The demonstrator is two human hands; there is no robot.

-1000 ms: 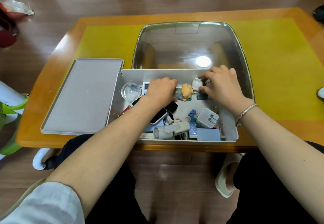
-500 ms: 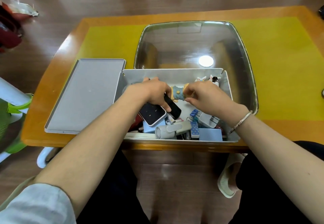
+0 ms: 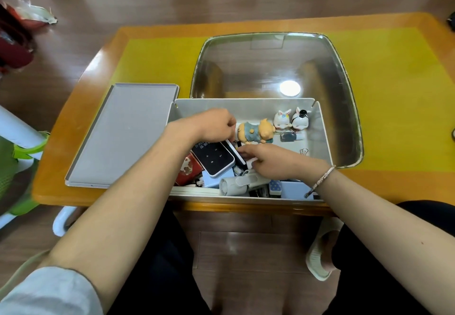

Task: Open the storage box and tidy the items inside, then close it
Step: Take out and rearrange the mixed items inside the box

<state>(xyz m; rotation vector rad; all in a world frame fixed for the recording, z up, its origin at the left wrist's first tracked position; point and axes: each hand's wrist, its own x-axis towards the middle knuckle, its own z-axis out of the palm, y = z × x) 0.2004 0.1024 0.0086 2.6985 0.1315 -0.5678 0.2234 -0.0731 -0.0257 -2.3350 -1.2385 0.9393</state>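
Head view: storage box (image 3: pixel 322 127) sits open at the table (image 3: pixel 152 58) near edge, its lid (image 3: pixel 123 132) flat just beside it at 9 o'clock. Both hands work inside the box. Left hand (image 3: pixel 211 125) is curled, fingers bent down at the far end of a black-faced device (image 3: pixel 214 159); whether it actually pinches the device is hard to tell. Right hand (image 3: pixel 273 162) lies low over the clutter, fingers reaching toward 9 o'clock and touching a dark slim item under the device's edge; grip not clear. A pig figurine (image 3: pixel 256 131) lies on its side at 12 o'clock of the right hand, two rabbit figurines (image 3: pixel 291 120) upright in the far right corner.

Step in hand, likely: sorting flat gadgets. Best to lift the device clear before shifting what is under it, and avoid knocking the rabbits.

Hidden: the near-row items are overlapped by the right wrist; the fingertips of both hands are tucked out of sight.
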